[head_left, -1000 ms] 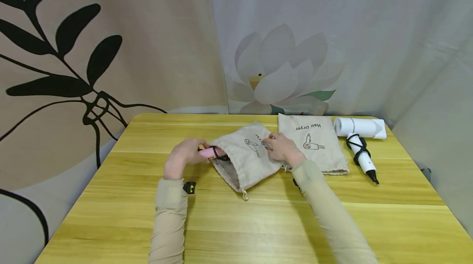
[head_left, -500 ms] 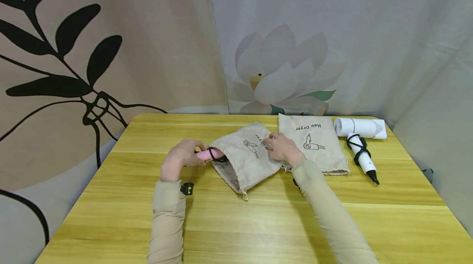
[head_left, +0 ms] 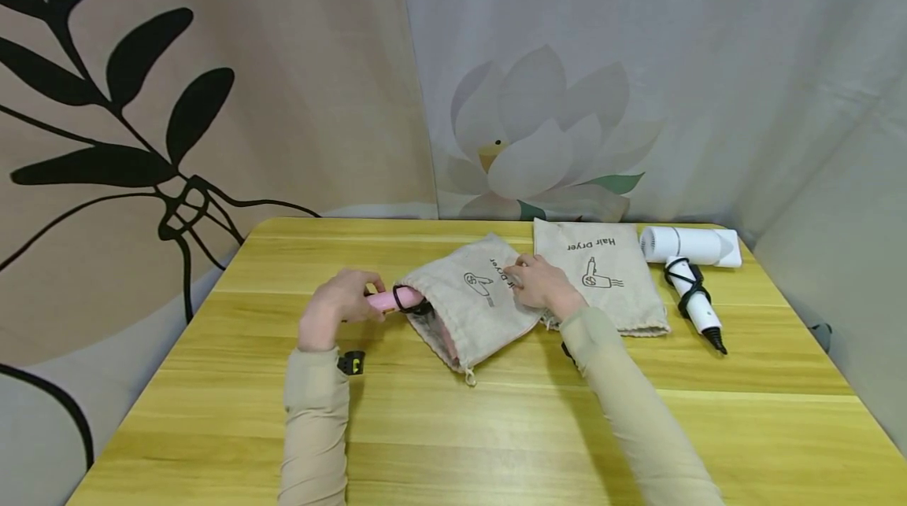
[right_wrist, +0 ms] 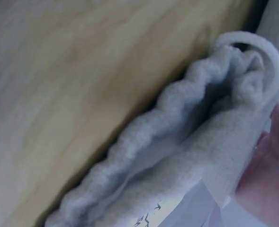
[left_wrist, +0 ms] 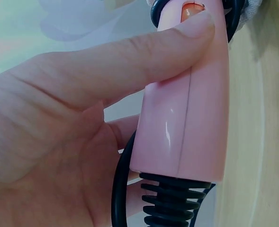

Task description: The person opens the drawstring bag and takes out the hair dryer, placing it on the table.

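In the head view my left hand [head_left: 338, 303] grips the pink handle of a hair dryer [head_left: 407, 297], which pokes out of a beige drawstring bag [head_left: 471, 329]. Black cord is wrapped around the handle; most of the dryer is hidden in the bag. Close up in the left wrist view, my thumb lies along the pink handle [left_wrist: 196, 123], beside an orange button [left_wrist: 191, 10]. My right hand [head_left: 542, 286] pinches the closed end of the bag. In the right wrist view a gathered cloth mouth with a cord loop [right_wrist: 177, 109] shows beside the hand.
To the right lies a second beige bag [head_left: 609, 305] printed "Hair Dryer". Beyond it rests a white hair dryer [head_left: 683, 245], its handle wrapped in black cord. All this is on a wooden table [head_left: 453, 443], with a patterned curtain [head_left: 333, 97] behind.
My left hand has moved left, drawing the pink hair dryer's handle farther out of the bag. Pink now shows inside the bag's mouth. The right hand stays in place.
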{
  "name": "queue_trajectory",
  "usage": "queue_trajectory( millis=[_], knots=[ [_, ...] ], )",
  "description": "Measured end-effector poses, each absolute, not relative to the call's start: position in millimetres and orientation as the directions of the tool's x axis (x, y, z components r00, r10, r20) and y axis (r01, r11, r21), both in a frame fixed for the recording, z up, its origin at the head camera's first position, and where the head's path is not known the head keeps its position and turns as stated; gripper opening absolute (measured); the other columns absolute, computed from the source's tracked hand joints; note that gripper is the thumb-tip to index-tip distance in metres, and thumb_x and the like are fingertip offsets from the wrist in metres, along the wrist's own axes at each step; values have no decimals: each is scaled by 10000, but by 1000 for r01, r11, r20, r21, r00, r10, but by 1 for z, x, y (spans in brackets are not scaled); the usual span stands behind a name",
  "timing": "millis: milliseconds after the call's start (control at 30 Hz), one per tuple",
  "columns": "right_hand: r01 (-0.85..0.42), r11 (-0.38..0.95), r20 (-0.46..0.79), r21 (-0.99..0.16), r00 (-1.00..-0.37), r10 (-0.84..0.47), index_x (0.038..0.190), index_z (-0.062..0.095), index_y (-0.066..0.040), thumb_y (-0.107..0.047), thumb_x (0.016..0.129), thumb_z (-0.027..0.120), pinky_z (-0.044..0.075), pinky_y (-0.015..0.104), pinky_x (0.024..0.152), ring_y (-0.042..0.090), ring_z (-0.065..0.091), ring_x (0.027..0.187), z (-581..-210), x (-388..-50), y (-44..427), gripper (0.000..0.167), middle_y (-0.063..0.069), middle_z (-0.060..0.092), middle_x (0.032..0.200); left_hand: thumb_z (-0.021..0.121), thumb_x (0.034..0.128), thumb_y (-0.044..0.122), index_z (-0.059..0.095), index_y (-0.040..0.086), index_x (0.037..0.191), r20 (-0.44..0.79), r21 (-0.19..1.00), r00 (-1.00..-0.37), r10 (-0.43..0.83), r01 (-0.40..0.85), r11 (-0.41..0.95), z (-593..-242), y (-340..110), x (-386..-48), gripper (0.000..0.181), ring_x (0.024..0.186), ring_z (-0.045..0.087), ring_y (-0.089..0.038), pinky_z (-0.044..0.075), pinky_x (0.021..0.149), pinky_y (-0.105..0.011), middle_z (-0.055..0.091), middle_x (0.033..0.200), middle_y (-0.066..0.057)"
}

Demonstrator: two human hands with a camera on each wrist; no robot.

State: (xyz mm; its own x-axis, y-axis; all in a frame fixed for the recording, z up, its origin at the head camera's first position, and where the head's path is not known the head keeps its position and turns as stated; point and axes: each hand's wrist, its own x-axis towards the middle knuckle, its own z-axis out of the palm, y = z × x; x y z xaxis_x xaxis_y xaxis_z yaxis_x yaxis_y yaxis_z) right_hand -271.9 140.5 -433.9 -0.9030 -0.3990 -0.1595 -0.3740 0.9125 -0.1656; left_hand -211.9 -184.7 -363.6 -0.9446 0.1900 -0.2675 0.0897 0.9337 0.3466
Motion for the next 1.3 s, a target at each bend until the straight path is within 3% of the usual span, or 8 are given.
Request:
queue_trajectory(
  millis=[633, 1067, 1300],
  knots=[
    [-383, 908, -147, -168, -901, -407, 1396, 482, -182, -208, 929, 492, 480, 498, 934, 297, 430, 1274, -435, -269, 142, 468, 102, 457, 1403, 813, 717, 200, 645, 140, 1103, -262, 345, -946, 190, 92, 934, -364, -188, -215, 425, 868, 575, -227, 434, 684, -327, 672, 1053, -129],
    [-430, 896, -35, -112, -899, -436, 1311, 568, -140, -211, 926, 541, 511, 458, 894, 296, 529, 1154, -439, -266, 139, 392, 118, 538, 1311, 812, 716, 199, 648, 127, 1105, -260, 358, -945, 196, 94, 929, -365, -188, -215, 428, 878, 585, -231, 447, 699, -335, 674, 1077, -147],
    [-470, 866, 118, -172, -883, -455, 1213, 633, -93, -162, 898, 570, 538, 424, 827, 283, 600, 1066, -436, -265, 138, 329, 97, 629, 1178, 806, 725, 199, 650, 127, 1103, -257, 362, -944, 208, 106, 926, -365, -189, -216, 415, 899, 592, -241, 456, 714, -348, 675, 1075, -150]
  ],
)
